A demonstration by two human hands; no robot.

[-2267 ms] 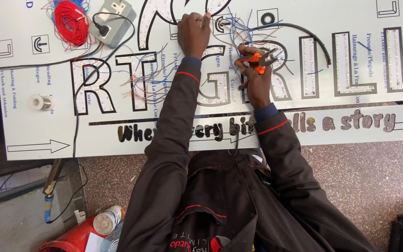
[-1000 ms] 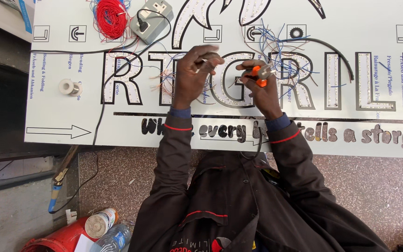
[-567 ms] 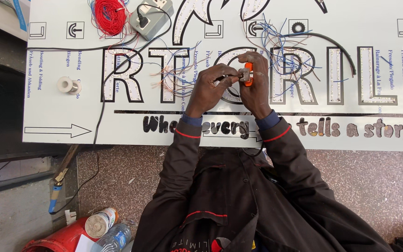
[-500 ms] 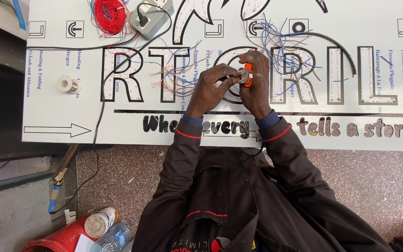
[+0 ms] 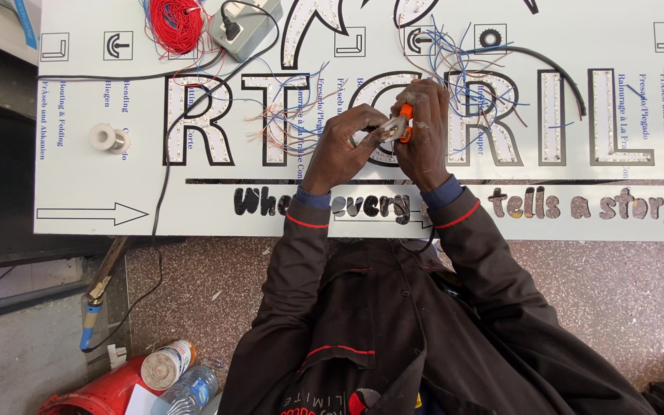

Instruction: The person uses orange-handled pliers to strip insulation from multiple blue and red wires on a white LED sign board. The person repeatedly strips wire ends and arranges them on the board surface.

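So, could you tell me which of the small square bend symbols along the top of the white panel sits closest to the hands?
The square symbol just above the right hand, half covered by loose blue wires; the other squares lie farther out to either side.

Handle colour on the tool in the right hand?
Orange handles on the small cutters gripped in the right hand; the head view shows it.

head cam | looks straight down | close over sign panel (image 5: 117, 184) | single view

Two hands, left hand (image 5: 341, 146) and right hand (image 5: 423, 138), share one orange-handled tool (image 5: 403, 123). One red wire coil (image 5: 177, 23), one grey power adapter (image 5: 244, 27), one white tape roll (image 5: 105, 138) (beside the letters), one plastic bottle (image 5: 190, 390), one can (image 5: 167, 365).
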